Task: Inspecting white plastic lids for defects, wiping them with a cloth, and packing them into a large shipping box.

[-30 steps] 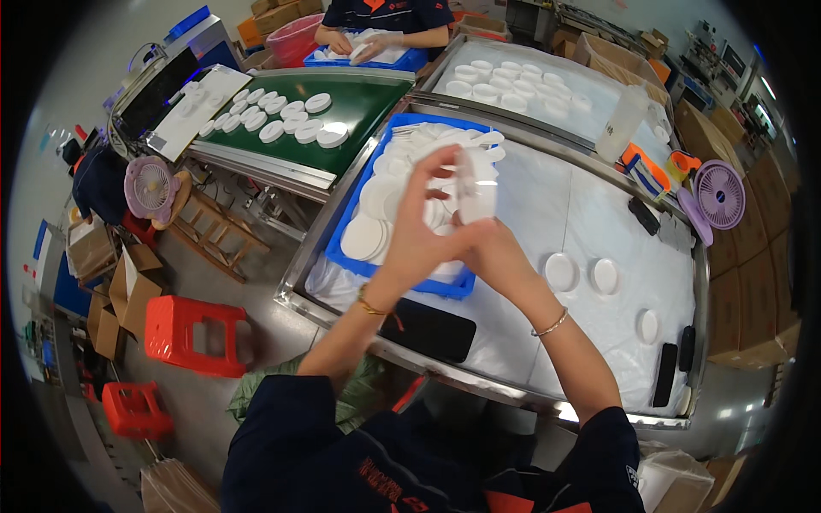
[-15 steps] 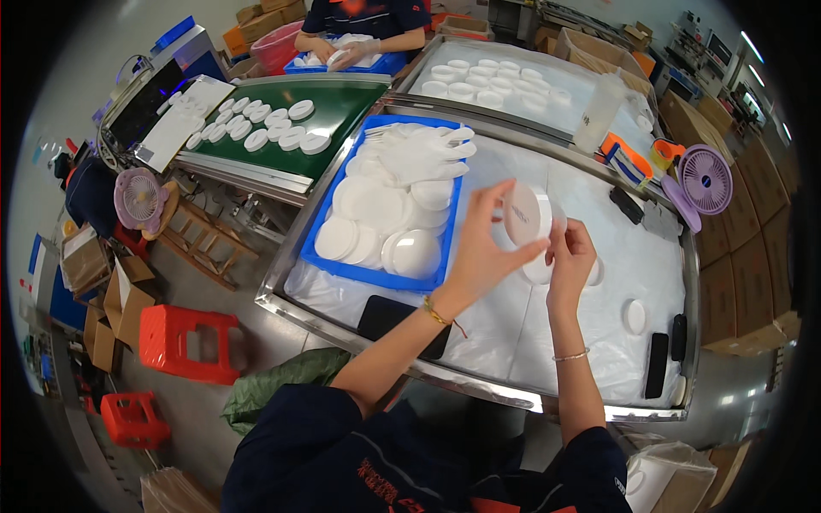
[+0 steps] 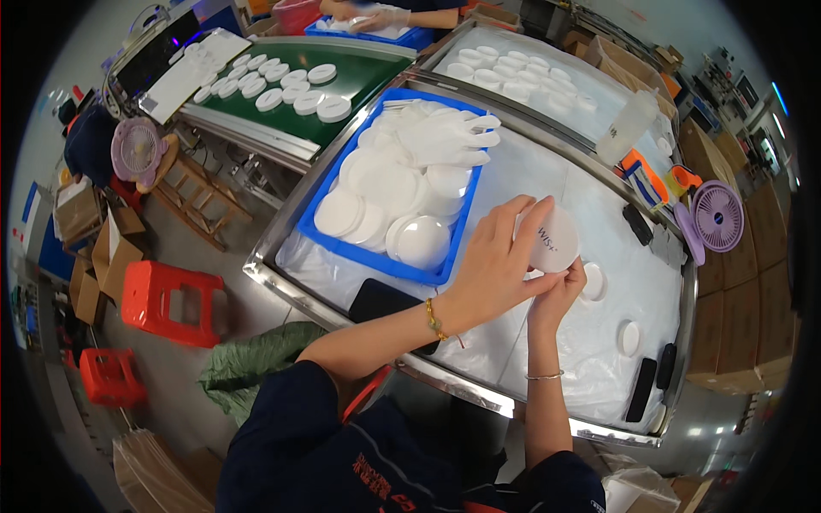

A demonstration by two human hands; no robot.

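Note:
A white round lid [image 3: 554, 243] with dark print on its flat face is held up above the worktable, printed face toward me. My left hand [image 3: 496, 261] is closed on it, fingers along its left edge and thumb near its bottom. My right hand [image 3: 560, 299] is closed at the lower edge of the same lid; its fingertips are partly hidden. Left of my hands stands a blue tray [image 3: 368, 268] full of white round lids [image 3: 421, 242], with white gloves [image 3: 449, 138] on top. Single white lids [image 3: 629, 338] lie on the plastic-covered table to the right.
A dark phone [image 3: 389, 309] lies by the near table edge. Black objects [image 3: 641, 389] and a purple fan [image 3: 717, 215] are at the right. Beyond are a green conveyor [image 3: 359, 73] with lids and a co-worker's hands [image 3: 376, 19] at another blue tray. Red stools [image 3: 171, 299] stand left.
The lid has turned, its printed face now more toward me. My right hand has shifted from its right side to its lower edge. The whole view has tilted and moved somewhat.

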